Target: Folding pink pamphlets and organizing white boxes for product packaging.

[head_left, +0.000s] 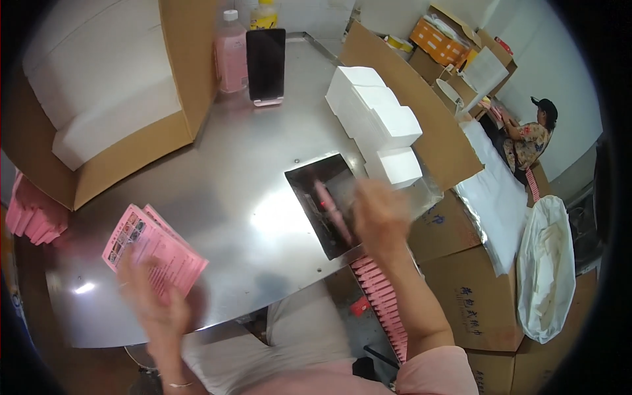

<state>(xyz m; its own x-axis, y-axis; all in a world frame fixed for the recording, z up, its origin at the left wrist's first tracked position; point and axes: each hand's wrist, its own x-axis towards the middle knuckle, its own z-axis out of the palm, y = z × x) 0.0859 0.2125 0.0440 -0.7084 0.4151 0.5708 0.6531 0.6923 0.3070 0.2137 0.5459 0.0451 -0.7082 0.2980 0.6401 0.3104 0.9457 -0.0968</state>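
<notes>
The left hand (155,299) lay over the near edge of the metal surface (224,197), its fingers closed on a stack of pink printed leaflets (153,251) that fanned up and to the left from the hand, resting on or just above the steel. The hand was blurred, so the exact grip could not be read beyond that. The right hand (380,214) hovered at the right side of the surface, over the rim of a dark rectangular recess (315,181) cut into the steel; a slim pink stick-shaped item (332,212) lay slanted within that recess, just left of the hand. Motion blur hid whether the right fingers were together or apart, and whether they touched the pink item. Beyond the recess, a row of white cartons (380,125) stood against an opened cardboard flap (421,125). At the far edge stood a dark phone (265,62) propped upright, with a pink bottle (231,56) just beside it on the left. A large cardboard box (131,151) holding white packets sat at the far left. Below the surface's right edge ran a row of pink packs (385,299). Well apart, at the right, another person (533,135) sat among boxes.
</notes>
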